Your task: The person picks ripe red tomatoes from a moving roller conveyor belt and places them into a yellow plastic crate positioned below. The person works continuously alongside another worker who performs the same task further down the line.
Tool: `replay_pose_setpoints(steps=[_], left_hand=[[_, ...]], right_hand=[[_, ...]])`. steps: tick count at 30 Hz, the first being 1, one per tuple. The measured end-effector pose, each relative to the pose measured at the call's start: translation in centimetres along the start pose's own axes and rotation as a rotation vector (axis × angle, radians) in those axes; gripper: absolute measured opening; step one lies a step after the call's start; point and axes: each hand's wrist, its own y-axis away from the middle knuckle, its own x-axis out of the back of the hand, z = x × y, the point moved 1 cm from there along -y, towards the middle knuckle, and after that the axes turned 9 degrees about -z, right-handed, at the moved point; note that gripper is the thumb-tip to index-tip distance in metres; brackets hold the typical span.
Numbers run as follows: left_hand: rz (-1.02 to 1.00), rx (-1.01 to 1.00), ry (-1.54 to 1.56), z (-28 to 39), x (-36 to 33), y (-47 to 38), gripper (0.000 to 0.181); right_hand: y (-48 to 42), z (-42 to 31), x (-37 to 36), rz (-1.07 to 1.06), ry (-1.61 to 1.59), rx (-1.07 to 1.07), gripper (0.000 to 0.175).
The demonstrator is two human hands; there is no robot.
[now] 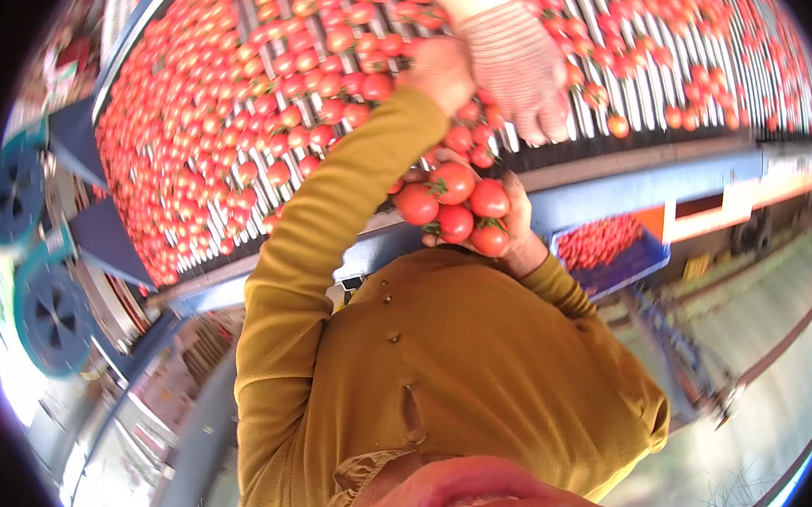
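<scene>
Several large red tomatoes [455, 183] with green calyxes rest in a bunch in my right hand [518, 215], its fingers spread beneath and around them near the conveyor's front edge. My left hand [439, 74] reaches over the roller conveyor [606, 119] among the red tomatoes [376, 86]; its fingertips are blurred and partly hidden, so its hold cannot be told. Close to its right side is another person's hand in a striped glove [518, 69], pointing down over the rollers. Smaller tomatoes lie between my two hands.
Tomatoes crowd the conveyor's left part and lie looser at the right. A blue metal rail [662, 168] borders it in front. Below the rail, at the right, a blue crate [628, 270] holds small red fruit. Two round blue fan-like machine parts [55, 316] stand at the left.
</scene>
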Motion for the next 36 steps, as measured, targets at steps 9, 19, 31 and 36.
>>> replay_pose_setpoints(steps=[9, 19, 31, 36], left_hand=[[0.035, 0.075, 0.065, 1.2, 3.0, 4.8, 0.033], [0.389, -0.158, 2.228, -8.6, 5.0, 29.0, 0.052], [1.604, -0.543, 2.131, -1.1, -14.2, 56.9, 0.043], [2.296, -0.436, 1.911, 5.4, -25.3, 61.9, 0.046]], right_hand=[[-0.4, 1.3, -0.8, 0.031, 0.024, -0.043, 0.097], [-5.3, 5.2, -2.5, 0.05, 0.068, -0.211, 0.083], [-12.3, 23.4, -1.1, 0.088, 0.226, -1.161, 0.078], [-11.1, 34.2, 0.5, 0.184, 0.283, -1.688, 0.063]])
